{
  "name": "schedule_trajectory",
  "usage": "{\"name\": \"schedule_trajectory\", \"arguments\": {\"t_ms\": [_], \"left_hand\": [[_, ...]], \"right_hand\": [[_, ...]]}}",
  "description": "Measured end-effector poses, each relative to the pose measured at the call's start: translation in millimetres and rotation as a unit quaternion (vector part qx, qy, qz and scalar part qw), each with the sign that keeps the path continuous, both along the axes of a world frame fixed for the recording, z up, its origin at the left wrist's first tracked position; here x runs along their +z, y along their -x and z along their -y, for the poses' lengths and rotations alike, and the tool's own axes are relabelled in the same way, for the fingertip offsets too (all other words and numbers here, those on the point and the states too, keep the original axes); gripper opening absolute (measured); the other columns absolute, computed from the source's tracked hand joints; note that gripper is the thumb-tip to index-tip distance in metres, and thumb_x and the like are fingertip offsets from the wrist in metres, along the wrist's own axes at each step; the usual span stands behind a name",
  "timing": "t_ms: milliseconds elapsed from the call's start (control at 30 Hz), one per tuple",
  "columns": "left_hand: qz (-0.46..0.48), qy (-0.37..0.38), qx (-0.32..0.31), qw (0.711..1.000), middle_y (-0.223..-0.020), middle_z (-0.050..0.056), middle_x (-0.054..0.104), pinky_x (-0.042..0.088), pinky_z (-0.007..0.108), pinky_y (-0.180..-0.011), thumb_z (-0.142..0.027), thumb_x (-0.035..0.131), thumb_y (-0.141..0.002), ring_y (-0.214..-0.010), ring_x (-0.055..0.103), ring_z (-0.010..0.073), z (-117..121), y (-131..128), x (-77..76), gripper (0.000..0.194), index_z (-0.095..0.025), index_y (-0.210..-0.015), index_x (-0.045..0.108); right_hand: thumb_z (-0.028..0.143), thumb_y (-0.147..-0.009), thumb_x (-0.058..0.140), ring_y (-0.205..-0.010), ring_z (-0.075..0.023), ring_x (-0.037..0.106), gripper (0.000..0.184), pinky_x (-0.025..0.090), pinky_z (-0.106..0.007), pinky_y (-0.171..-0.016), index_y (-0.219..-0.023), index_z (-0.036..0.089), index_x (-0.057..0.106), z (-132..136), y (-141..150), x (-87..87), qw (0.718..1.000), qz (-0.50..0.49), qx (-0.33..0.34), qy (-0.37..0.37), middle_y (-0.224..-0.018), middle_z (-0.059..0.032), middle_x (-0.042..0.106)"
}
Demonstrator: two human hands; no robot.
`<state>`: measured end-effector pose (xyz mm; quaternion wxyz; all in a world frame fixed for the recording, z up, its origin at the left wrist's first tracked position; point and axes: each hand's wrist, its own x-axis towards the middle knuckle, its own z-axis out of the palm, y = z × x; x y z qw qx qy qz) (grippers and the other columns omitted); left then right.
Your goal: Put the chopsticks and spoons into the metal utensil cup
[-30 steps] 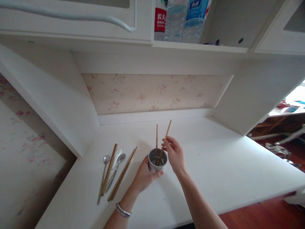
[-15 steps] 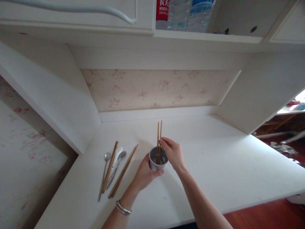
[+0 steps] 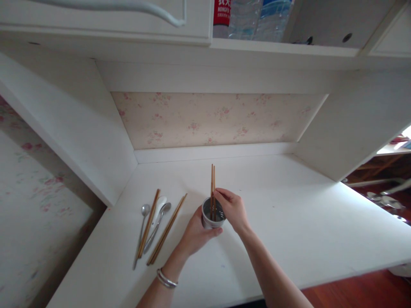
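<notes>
My left hand (image 3: 199,230) is wrapped around a grey metal cup (image 3: 208,223) with small holes showing inside. Two wooden chopsticks (image 3: 212,179) stand almost upright in it, their lower ends inside. The fingertips of my right hand (image 3: 233,208) pinch a chopstick just above the rim. To the left of the cup lie more chopsticks (image 3: 167,229) in a bundle. Beyond them are a metal spoon (image 3: 157,227), a white ceramic spoon (image 3: 159,208), another pair of chopsticks (image 3: 149,223) and a long-handled metal spoon (image 3: 141,231).
Everything rests on a white countertop (image 3: 289,222) between white side panels (image 3: 349,115). A shelf overhead holds plastic bottles (image 3: 253,19), beside a cabinet door with a curved handle (image 3: 128,6). Several metal utensils (image 3: 387,200) show beyond the right panel.
The upper ends of the two chopsticks have swung slightly left and closer together. My right hand has shifted slightly down with them, while my left hand keeps its hold on the cup.
</notes>
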<state>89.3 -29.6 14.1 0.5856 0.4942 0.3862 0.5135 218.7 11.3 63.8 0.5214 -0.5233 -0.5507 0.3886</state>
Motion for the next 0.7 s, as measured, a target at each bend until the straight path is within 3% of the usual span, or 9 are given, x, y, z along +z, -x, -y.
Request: {"name": "schedule_trajectory", "arguments": {"t_ms": [467, 700], "left_hand": [[0.005, -0.033, -0.026, 0.999, -0.126, 0.012, 0.062, 0.038, 0.045, -0.105, -0.014, 0.082, -0.063, -0.119, 0.056, 0.0275, -1.0, 0.6, -1.9, 0.068, -0.019, -0.124, 0.053], [-0.016, -0.013, -0.021, 1.0, -0.127, 0.011, 0.062, 0.036, 0.046, -0.107, -0.016, 0.083, -0.062, -0.12, 0.055, 0.0287, -0.6, 0.8, 0.8, 0.07, -0.02, -0.125, 0.053]], "right_hand": [[0.044, -0.08, 0.064, -0.076, -0.0212, 0.069, 0.03, 0.053, -0.031, -0.07, -0.094, 0.021, 0.077, -1.0, -1.7, -3.6, 0.998, -0.033, 0.038, 0.027, -0.084, -0.0027, 0.076], [0.049, -0.079, 0.066, -0.089, -0.0247, 0.069, 0.035, 0.052, -0.036, -0.08, -0.099, 0.022, 0.077, -2.1, -6.3, -7.4, 0.995, -0.059, 0.052, 0.064, -0.092, -0.0027, 0.077]]}}
